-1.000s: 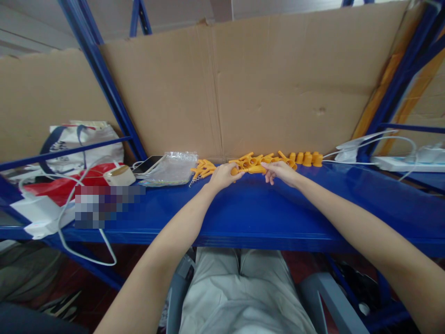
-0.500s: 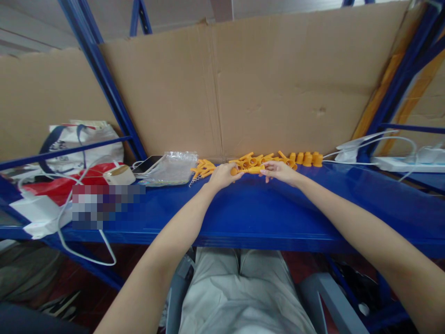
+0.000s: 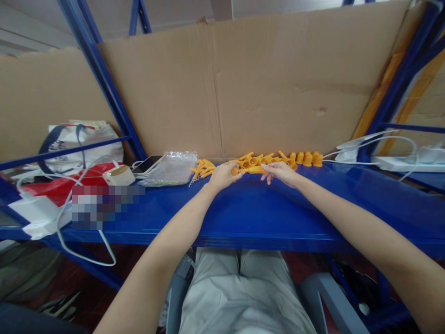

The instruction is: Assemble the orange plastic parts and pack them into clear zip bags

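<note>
A yellow plastic corkscrew (image 3: 255, 170) lies sideways between my two hands, just above the blue shelf. My left hand (image 3: 221, 176) is closed around its round left end. At its right end, my right hand (image 3: 281, 172) pinches with thumb and forefinger, the other fingers curled below. Behind it, several yellow corkscrew pieces with round open cups (image 3: 246, 164) lie in a row. Left of my left hand is a pile of yellow handles (image 3: 206, 165) with metal spirals (image 3: 195, 179). Several yellow cup-shaped pieces (image 3: 306, 159) stand upright beyond my right hand.
A clear plastic bag (image 3: 174, 168) and a phone (image 3: 150, 164) lie to the left. Farther left are a white charger (image 3: 34, 211), looping cables, red cloth (image 3: 52, 191) and a white bag (image 3: 92, 146). A cardboard panel (image 3: 278, 83) backs the blue shelf (image 3: 257, 208).
The fingers of my right hand shift slightly at the right end of the corkscrew, closing and turning a little. My left hand stays in place around the other end.
</note>
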The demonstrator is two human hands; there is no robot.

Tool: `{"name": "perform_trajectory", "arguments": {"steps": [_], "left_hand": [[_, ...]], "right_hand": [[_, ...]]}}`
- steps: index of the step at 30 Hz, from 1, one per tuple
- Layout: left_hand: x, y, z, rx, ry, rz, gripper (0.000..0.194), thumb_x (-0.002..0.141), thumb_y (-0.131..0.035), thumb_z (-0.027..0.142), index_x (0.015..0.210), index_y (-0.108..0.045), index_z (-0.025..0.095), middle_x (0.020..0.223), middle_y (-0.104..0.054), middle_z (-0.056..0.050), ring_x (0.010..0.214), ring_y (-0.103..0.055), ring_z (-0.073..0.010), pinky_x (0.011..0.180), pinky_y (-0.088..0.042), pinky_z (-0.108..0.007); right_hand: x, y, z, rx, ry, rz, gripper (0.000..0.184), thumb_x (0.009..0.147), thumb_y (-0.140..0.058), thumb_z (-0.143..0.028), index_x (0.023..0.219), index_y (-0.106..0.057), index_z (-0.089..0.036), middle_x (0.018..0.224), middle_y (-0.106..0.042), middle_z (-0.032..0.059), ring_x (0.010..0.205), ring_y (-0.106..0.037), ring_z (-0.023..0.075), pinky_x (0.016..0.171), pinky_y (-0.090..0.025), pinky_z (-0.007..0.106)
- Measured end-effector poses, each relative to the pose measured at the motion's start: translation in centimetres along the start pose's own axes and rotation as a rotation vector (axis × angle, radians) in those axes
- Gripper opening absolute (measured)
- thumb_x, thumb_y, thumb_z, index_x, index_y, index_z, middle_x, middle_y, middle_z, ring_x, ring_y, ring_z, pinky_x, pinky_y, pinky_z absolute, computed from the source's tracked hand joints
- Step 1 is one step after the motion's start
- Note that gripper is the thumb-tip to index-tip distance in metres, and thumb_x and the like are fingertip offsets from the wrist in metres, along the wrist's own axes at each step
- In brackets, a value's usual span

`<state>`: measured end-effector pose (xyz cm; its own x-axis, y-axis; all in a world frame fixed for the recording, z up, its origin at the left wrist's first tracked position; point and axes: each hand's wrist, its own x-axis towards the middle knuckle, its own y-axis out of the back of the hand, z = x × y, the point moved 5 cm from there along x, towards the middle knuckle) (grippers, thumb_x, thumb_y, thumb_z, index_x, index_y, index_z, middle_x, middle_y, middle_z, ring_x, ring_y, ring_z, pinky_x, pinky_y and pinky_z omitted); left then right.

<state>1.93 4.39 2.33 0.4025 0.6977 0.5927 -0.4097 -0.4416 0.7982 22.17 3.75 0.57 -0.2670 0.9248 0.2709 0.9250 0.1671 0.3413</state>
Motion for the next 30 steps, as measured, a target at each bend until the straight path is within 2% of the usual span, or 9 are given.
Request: {"name": "perform_trajectory", "arguments": {"steps": [3,16,19,22,24,26,28,30], "left_hand": [[0.0,0.0,0.0,0.000,-0.003,0.010,0.030,0.086,-0.064,0.044,0.097,-0.068,0.017,0.095,-0.074,-0.009,0.088,-0.068,-0.0230,0.074,-0.048,-0.028],[0.2,-0.1,-0.4,-0.050,0.015,-0.006,0.028,0.085,-0.066,0.043,0.095,-0.069,0.017,0.089,-0.074,-0.007,0.081,-0.068,-0.0192,0.073,-0.047,-0.026],[0.2,-0.2,-0.5,-0.071,0.018,-0.033,0.029,0.087,-0.063,0.041,0.103,-0.069,0.017,0.089,-0.073,-0.005,0.082,-0.068,-0.0189,0.074,-0.048,-0.026],[0.2,-0.1,-0.6,-0.070,0.043,-0.076,0.038,0.091,-0.059,0.038,0.124,-0.062,0.019,0.089,-0.072,-0.004,0.085,-0.068,-0.0190,0.077,-0.049,-0.027],[0.2,0.1,-0.7,-0.044,0.086,-0.085,0.045,0.094,-0.053,0.037,0.136,-0.052,0.020,0.094,-0.072,-0.004,0.091,-0.068,-0.0195,0.080,-0.050,-0.028],[0.2,0.6,-1.2,0.026,0.158,-0.072,0.046,0.096,-0.047,0.034,0.141,-0.047,0.021,0.108,-0.070,-0.007,0.102,-0.066,-0.0209,0.087,-0.050,-0.030],[0.0,1.1,-2.0,0.138,0.261,-0.084,0.043,0.097,-0.042,0.028,0.137,-0.051,0.018,0.123,-0.065,-0.012,0.114,-0.062,-0.0237,0.094,-0.049,-0.034],[-0.4,1.4,-2.9,0.264,0.368,-0.148,0.040,0.095,-0.040,0.024,0.130,-0.057,0.014,0.133,-0.059,-0.016,0.124,-0.056,-0.0282,0.100,-0.046,-0.039]], "right_hand": [[0.0,-0.1,0.1,0.030,-0.021,0.007,0.058,0.069,-0.070,-0.071,0.063,-0.065,-0.014,0.067,-0.071,0.0093,0.046,-0.057,0.0105,0.053,-0.043,0.028],[-0.1,-0.5,0.2,0.154,-0.152,0.058,0.035,0.085,-0.069,-0.044,0.067,-0.060,-0.016,0.063,-0.068,0.0056,0.048,-0.056,0.0094,0.049,-0.040,0.024],[-0.2,-0.5,0.2,0.228,-0.185,0.087,0.027,0.087,-0.068,-0.036,0.071,-0.059,-0.016,0.064,-0.068,0.0043,0.048,-0.056,0.0091,0.050,-0.043,0.023],[-0.3,-0.5,0.0,0.337,-0.203,0.123,0.018,0.089,-0.066,-0.026,0.075,-0.059,-0.017,0.067,-0.068,0.0023,0.049,-0.055,0.0075,0.052,-0.045,0.021],[-0.2,-0.3,-0.1,0.388,-0.207,0.151,0.016,0.090,-0.064,-0.021,0.076,-0.056,-0.018,0.067,-0.067,0.0012,0.049,-0.055,0.0067,0.053,-0.046,0.020],[-0.1,0.3,-0.2,0.406,-0.198,0.189,0.016,0.089,-0.064,-0.020,0.077,-0.054,-0.019,0.067,-0.067,0.0009,0.050,-0.057,0.0069,0.055,-0.047,0.020],[0.2,1.3,-0.3,0.412,-0.150,0.249,0.017,0.086,-0.068,-0.023,0.080,-0.052,-0.020,0.070,-0.068,0.0006,0.053,-0.059,0.0082,0.057,-0.049,0.021],[0.7,2.7,-0.5,0.414,-0.052,0.326,0.027,0.080,-0.075,-0.028,0.085,-0.049,-0.022,0.076,-0.069,-0.0002,0.059,-0.063,0.0103,0.059,-0.051,0.023]]}}
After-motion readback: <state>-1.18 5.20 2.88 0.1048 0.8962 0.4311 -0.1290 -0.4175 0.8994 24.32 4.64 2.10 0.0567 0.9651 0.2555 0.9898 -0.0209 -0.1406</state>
